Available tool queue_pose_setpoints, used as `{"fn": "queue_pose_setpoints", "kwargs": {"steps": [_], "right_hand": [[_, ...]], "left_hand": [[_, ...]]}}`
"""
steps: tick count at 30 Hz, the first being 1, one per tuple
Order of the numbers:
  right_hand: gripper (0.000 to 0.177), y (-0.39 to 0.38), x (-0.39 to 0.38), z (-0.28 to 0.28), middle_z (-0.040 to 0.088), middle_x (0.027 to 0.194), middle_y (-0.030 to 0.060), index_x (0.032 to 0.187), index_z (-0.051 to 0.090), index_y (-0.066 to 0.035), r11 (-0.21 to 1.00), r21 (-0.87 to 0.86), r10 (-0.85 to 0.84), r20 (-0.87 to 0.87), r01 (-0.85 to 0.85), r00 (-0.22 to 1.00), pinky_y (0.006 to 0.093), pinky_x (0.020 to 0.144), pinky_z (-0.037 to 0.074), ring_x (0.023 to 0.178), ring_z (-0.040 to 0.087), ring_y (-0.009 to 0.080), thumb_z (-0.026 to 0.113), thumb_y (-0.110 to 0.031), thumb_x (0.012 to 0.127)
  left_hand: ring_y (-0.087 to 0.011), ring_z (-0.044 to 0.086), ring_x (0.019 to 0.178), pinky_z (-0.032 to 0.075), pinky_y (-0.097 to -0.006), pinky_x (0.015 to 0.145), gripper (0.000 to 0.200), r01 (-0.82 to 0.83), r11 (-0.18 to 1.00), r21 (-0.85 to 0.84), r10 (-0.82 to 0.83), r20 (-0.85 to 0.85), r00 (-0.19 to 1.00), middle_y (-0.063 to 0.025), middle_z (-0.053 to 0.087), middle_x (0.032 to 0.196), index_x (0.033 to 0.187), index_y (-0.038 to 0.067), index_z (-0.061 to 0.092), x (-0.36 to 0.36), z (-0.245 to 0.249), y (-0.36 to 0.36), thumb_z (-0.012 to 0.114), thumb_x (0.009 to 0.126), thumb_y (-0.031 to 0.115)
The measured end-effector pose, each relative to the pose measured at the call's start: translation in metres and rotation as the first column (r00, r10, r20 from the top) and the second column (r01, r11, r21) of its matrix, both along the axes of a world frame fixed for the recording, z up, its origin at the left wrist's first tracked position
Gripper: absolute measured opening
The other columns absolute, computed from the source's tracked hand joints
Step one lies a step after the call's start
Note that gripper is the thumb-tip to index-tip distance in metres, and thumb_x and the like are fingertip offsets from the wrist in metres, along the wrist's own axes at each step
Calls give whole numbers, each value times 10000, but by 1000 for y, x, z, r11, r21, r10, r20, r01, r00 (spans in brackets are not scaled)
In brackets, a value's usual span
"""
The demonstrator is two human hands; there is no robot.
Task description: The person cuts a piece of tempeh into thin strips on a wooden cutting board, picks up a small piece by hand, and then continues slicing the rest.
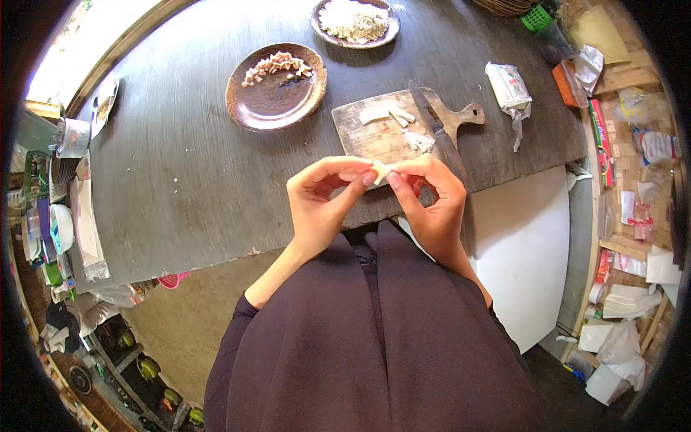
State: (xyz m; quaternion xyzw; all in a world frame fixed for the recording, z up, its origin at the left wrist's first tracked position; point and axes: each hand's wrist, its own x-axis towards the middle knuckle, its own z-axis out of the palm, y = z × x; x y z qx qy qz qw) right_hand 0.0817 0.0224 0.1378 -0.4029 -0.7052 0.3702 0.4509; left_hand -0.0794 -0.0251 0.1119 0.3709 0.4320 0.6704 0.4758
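Close to the table's front edge, my left hand [322, 200] and my right hand [437, 193] meet with fingertips pinched on a small pale-yellow piece [380, 172], possibly a garlic clove. Just beyond them lies a wooden cutting board [350, 128] with its handle pointing right. It carries white strips [389, 113] and a cluster of thin white slices [419, 142]. A knife [426, 109] rests across the board's right side, apart from my hands; its near end is partly hidden by my right hand.
A brown plate [273, 114] with chopped light-brown bits stands farther back. Behind it, another plate [337, 42] holds a white shredded heap. A white plastic packet [509, 88] lies right of the board. An orange-filled container [568, 83] sits by the right wall.
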Motion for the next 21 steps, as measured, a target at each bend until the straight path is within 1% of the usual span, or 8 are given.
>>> {"fn": "queue_pose_setpoints", "kwargs": {"steps": [5,7,8,10,11,13,16,21], "right_hand": [[98,-1,-3,-1,611,740,34,953,732,-56,1000,-11,2,4,-2,1000,266,567,430,633,529,110,762,-25,865],[96,-1,-4,-1,609,738,34,952,733,-56,1000,-19,6,-2,-6,1000,266,568,430,633,529,111,760,-26,866],[95,-1,-5,0,609,737,34,955,734,-55,1000,-17,10,5,-10,1000,265,568,430,633,529,111,759,-27,868],[94,-1,-6,0,608,737,34,958,734,-54,1000,-14,14,13,-14,1000,264,568,430,633,529,110,757,-29,870],[94,-1,-6,0,608,737,34,960,735,-53,1000,-10,25,20,-25,999,263,568,429,632,529,109,755,-30,872],[94,-2,-8,0,608,737,35,963,735,-51,999,-6,37,28,-37,999,261,568,429,632,528,109,754,-31,873],[98,-3,-13,2,603,735,33,967,736,-51,999,-12,34,38,-33,999,260,564,427,628,523,105,757,-35,873],[100,-5,-21,3,598,737,28,971,736,-47,999,-24,27,38,-26,999,251,559,420,624,518,94,760,-36,875]], "left_hand": [[-107,702,904,552,-254,827,164,-37,998,55,44,-128,991,-88,760,995,1071,-46,734,-3,-2,0,747,908,-47],[-117,709,892,556,-259,803,159,-64,993,103,90,-271,958,-98,765,983,1043,-35,747,-6,-3,0,757,886,-57],[-117,709,892,556,-259,803,159,-64,993,103,90,-271,958,-98,765,983,1043,-35,747,-7,-4,1,757,886,-57],[-149,729,870,560,-269,778,176,-106,974,201,180,-401,898,-104,770,964,1013,-15,761,-9,-5,2,779,845,-64],[-149,729,870,560,-269,778,176,-107,974,201,181,-401,898,-104,770,964,1013,-15,761,-10,-5,3,779,845,-64],[-190,740,847,562,-281,765,204,-118,951,285,256,-515,818,-106,770,945,1002,1,767,-14,-4,3,793,811,-65],[-211,740,836,565,-293,755,223,-114,930,349,307,-567,765,-107,768,941,1000,7,767,-18,-2,4,797,792,-68],[-214,737,855,562,-299,774,203,-102,937,334,294,-598,745,-126,771,951,978,-10,762,-23,0,-3,797,790,-81]]}}
